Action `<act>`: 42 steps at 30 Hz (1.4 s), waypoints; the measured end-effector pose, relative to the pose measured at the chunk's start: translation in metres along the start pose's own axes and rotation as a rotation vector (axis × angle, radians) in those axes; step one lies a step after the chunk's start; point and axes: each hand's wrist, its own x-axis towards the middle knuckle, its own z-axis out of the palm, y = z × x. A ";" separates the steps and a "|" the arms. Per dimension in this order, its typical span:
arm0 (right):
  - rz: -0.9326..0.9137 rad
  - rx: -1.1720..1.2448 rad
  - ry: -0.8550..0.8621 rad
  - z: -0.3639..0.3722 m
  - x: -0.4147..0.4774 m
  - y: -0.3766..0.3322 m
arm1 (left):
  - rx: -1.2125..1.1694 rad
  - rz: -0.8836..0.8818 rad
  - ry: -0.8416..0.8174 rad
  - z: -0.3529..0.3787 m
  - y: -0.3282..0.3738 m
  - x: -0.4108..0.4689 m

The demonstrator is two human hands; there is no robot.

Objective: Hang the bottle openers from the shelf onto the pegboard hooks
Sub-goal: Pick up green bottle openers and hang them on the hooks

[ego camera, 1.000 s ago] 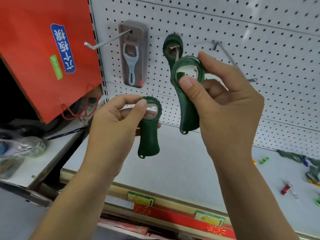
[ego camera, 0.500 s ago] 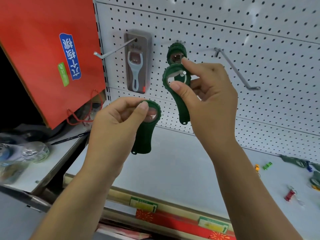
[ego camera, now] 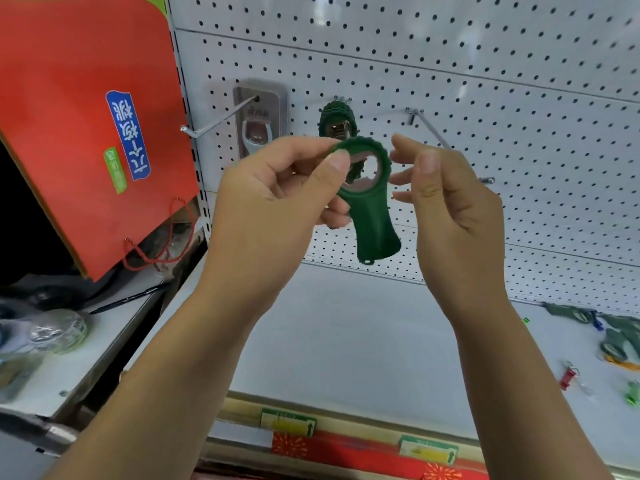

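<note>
Since the earlier frame, right hand (ego camera: 450, 199) let go, now empty and spread; left hand (ego camera: 277, 199) pinches opener (ego camera: 374, 216) ring mid-frame, handle pointing down, hook (ego camera: 341, 128) just behind and above.

The right hand (ego camera: 450, 202) has let go of its green opener (ego camera: 337, 124) — now hanging on the pegboard hook, 1 second on — and opened; the left hand (ego camera: 273, 202) has raised its opener (ego camera: 370, 202) up beside it
</note>
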 end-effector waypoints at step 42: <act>-0.220 -0.325 -0.256 -0.002 -0.013 -0.004 | 0.599 0.224 0.073 -0.004 -0.057 0.096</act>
